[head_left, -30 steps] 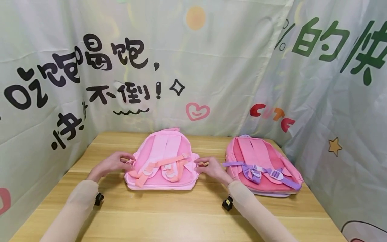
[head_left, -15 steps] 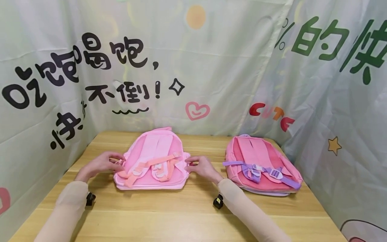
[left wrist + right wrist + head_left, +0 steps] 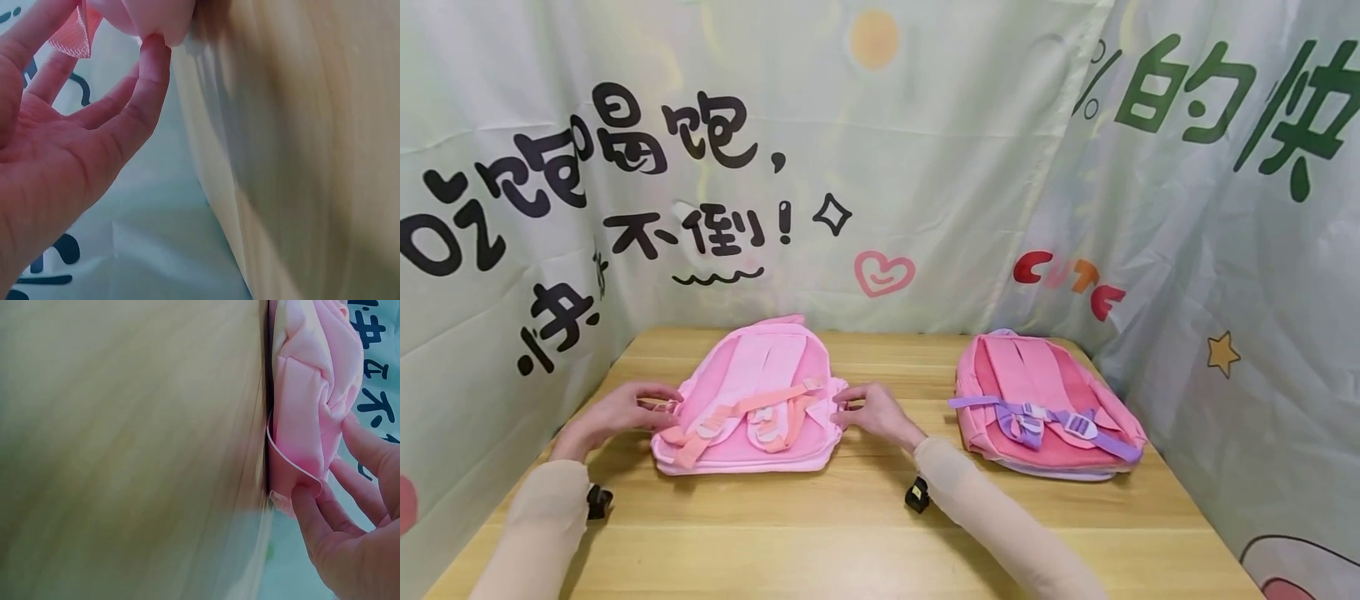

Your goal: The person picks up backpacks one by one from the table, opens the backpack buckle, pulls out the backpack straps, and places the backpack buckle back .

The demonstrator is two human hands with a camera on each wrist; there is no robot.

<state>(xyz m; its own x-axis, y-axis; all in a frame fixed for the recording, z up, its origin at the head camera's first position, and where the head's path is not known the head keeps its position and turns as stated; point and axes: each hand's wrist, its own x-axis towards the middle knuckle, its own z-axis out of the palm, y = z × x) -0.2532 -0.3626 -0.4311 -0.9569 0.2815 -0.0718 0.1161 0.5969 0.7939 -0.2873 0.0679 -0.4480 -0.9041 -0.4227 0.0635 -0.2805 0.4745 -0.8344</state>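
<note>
The left hand [image 3: 621,412] has bent fingers and holds one side of the light pink backpack [image 3: 737,392]. The right hand [image 3: 876,412] pinches the other side of it, with the thumb and fingers on the soft pink cloth. So the bag is right between the two hands. It lies on the left part of the desk [image 3: 760,533], with its back and its orange straps [image 3: 782,397] facing up.

Both arms have long, pale sleeves [image 3: 992,508]. A small black thing [image 3: 598,502] is by the left wrist, and a small black gadget [image 3: 917,494] is by the right one.

Well apart from the hands, on the right part of the desk, lies a darker pink backpack [image 3: 1045,375]. Its purple straps [image 3: 1112,443] face up too.

Behind the desk hangs a pale cloth [image 3: 925,167] with big black writing [image 3: 628,133], a pink heart [image 3: 867,265] and a yellow star [image 3: 1223,354].
</note>
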